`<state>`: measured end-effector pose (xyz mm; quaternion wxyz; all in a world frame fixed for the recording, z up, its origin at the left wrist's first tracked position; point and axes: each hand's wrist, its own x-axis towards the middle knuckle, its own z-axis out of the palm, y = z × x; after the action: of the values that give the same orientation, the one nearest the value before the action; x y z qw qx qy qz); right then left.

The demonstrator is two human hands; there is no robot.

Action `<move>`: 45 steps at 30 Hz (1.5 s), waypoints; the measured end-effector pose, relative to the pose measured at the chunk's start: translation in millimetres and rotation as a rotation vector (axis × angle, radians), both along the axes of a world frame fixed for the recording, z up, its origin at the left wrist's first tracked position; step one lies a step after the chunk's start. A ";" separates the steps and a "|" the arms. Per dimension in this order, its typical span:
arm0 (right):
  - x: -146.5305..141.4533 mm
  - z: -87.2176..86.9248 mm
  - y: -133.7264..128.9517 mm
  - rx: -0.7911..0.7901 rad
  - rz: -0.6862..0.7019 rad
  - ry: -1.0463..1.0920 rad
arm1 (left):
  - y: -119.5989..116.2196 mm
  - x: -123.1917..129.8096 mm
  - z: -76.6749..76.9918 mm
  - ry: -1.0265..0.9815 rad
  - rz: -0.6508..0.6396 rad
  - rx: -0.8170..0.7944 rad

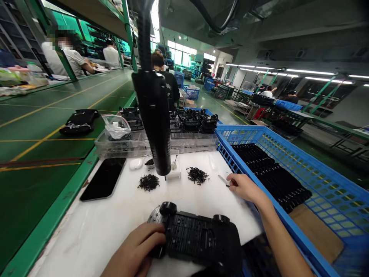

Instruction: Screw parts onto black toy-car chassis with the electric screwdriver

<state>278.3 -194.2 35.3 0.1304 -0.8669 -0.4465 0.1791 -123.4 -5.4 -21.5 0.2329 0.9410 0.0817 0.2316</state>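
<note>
My left hand (141, 244) is wrapped round the front end of a black toy car (198, 236), which lies upside down with its underside and wheels showing. At the right edge of the white work surface, my right hand (245, 187) pinches a thin silvery tool (223, 180); its exact kind is not clear. A black electric screwdriver (154, 115) hangs bit-down over the middle of the surface, apart from both hands. Two piles of small black screws, a left pile (148, 182) and a right pile (197, 175), lie beyond the car.
A blue crate (242, 161) with rows of black parts (273, 173) stands on the right. A phone (104, 179) lies on the left. Behind are a clear divided tray (138, 143), a plastic bag (116, 127) and several upturned car bodies (196, 120). A person (170, 86) sits farther ahead.
</note>
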 end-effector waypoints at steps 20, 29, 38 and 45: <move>-20.4 -4.3 -13.1 -0.062 0.113 0.120 | -24.3 58.5 22.0 0.170 -0.225 -0.429; -34.3 -6.8 -14.3 -0.020 0.192 0.098 | -62.2 42.8 19.6 0.061 -0.095 -0.673; -124.0 -16.9 19.7 0.491 0.130 0.663 | -56.4 42.8 20.7 0.137 0.050 -0.705; -136.6 -37.3 22.2 0.475 0.125 0.652 | -62.2 43.9 19.4 0.187 0.274 -0.776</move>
<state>141.7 -172.0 -2.0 0.4504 -0.6817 -0.4626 0.3441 -79.5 -67.6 -2.2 0.5284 0.7810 0.3081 0.1262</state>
